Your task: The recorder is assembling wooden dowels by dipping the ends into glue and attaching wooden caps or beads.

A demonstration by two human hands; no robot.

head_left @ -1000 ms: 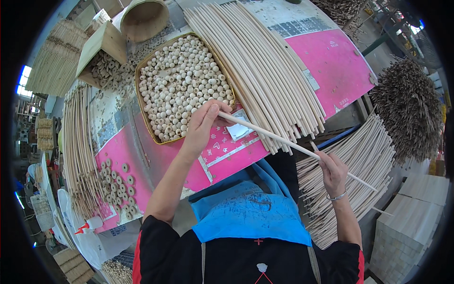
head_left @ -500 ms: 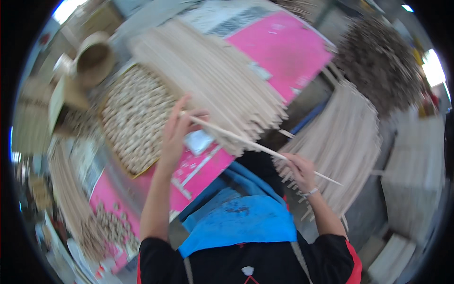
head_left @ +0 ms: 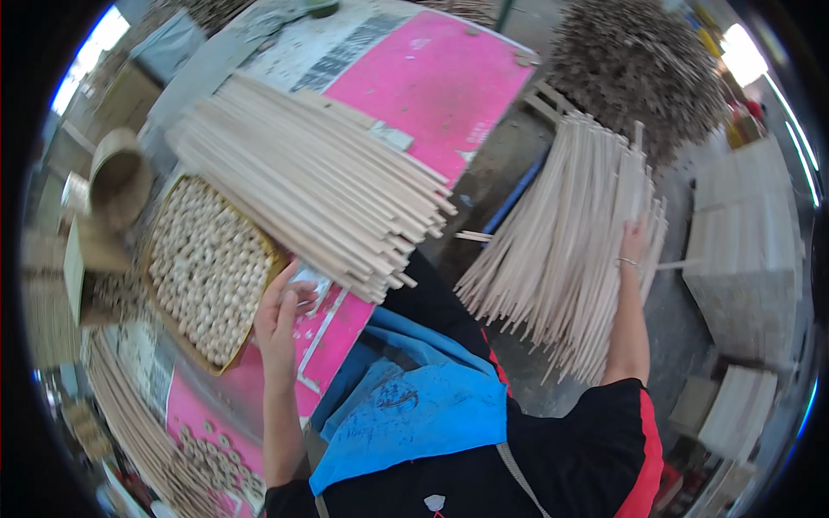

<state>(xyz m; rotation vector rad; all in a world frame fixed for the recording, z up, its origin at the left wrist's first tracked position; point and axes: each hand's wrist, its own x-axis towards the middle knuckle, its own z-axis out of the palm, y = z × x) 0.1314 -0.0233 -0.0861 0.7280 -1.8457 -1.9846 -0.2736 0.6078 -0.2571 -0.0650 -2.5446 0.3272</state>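
The long wooden sticks [head_left: 561, 233], thin, round and pale, lie in a fan-shaped pile at the right, beyond the counter [head_left: 423, 82]. The right hand [head_left: 635, 240] reaches to the right side of this pile; whether its fingers grasp a stick, I cannot tell. The left hand [head_left: 278, 312] is just beside the right edge of a shallow tray [head_left: 218, 369], its fingers released and a little bent. Smooth, round wooden beads [head_left: 207, 268] fill this tray. More straight rods [head_left: 302, 181] lie side by side on the counter, and flat rings [head_left: 216, 457] are scattered at its near left. The counter has a worn cover, partly bright pink. On the grey floor [head_left: 665, 319], a rough dark bundle [head_left: 635, 73] stands far right, and pale blocky stacks [head_left: 743, 259] stand at the right.
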